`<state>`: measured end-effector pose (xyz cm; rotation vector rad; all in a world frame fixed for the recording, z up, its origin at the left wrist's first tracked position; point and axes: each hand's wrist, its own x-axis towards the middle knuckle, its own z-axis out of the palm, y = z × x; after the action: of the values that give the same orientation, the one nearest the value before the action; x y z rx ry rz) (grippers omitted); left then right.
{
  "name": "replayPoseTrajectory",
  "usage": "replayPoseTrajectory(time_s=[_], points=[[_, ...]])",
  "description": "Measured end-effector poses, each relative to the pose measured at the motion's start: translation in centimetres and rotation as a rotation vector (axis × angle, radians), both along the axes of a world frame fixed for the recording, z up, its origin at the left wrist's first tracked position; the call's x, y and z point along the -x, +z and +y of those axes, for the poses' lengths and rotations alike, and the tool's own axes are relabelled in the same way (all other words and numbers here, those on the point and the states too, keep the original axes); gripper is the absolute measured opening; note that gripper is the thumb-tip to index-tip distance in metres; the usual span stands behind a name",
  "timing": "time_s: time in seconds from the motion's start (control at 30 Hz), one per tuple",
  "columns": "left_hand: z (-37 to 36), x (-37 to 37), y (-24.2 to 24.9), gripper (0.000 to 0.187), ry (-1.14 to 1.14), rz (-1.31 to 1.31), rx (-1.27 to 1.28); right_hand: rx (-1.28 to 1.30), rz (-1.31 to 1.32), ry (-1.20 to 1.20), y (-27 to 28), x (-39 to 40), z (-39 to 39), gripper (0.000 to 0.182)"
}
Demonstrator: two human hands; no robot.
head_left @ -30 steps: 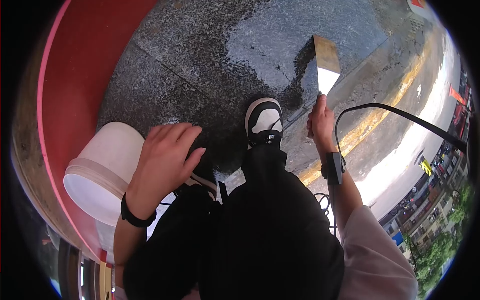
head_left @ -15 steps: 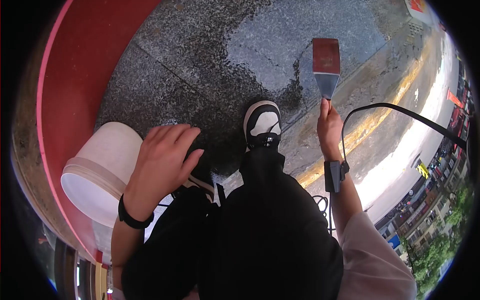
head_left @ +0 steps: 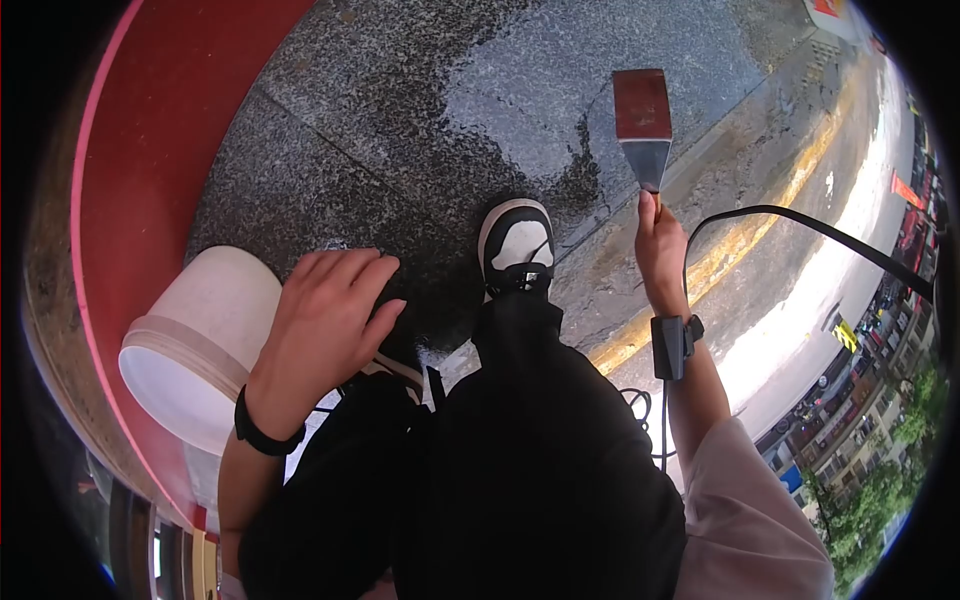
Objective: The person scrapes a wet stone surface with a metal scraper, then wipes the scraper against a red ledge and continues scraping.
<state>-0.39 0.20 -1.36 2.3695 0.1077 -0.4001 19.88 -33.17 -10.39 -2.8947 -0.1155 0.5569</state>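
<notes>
My right hand (head_left: 662, 255) is wrapped round the short handle of a metal spatula (head_left: 642, 108), held out at the upper right. Its broad, flat blade looks reddish-brown, and the narrowing neck below it is shiny metal. Out in front of my left knee, my left hand (head_left: 330, 318) hangs with nothing in it, the thumb apart from the slightly bent fingers. To the left of that hand a white plastic bucket (head_left: 225, 295) lies tipped, its mouth facing the lower left; my left wrist overlaps part of it.
Wet dark stone paving (head_left: 360, 130) lies ahead, with a puddle (head_left: 540, 90) beyond. A red curved wall (head_left: 160, 170) borders the left side. A black cable (head_left: 790, 212) runs past my right wrist. My white-and-black shoe (head_left: 522, 240) stands mid-view. Right of it are the kerb and a yellow-lined road (head_left: 735, 255).
The spatula has shifted slightly up and to the left with my right hand. My left hand stays almost where it was, and the bucket looks the same.
</notes>
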Motion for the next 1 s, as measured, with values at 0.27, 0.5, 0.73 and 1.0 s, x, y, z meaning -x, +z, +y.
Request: replayPoseTrajectory(time_s=[0.27,0.5,0.73,1.0], points=[[-0.2,-0.2,0.1,0.032,-0.005,-0.003,-0.001,-0.113,0.126,-0.065,-0.7,0.8,0.2,0.057],[0.1,0.0,1.0,0.032,0.028,0.009,-0.025,-0.351,0.279,0.328,-1.6,5.1,7.2,0.050],[0.6,1.5,0.9,0.032,0.074,0.010,-0.039,-0.632,0.512,-0.470,-2.0,4.6,5.2,0.045],[-0.8,0.4,1.1,0.028,-0.123,0.008,0.008,-1.179,0.431,-0.841,-1.0,3.7,5.3,0.021]])
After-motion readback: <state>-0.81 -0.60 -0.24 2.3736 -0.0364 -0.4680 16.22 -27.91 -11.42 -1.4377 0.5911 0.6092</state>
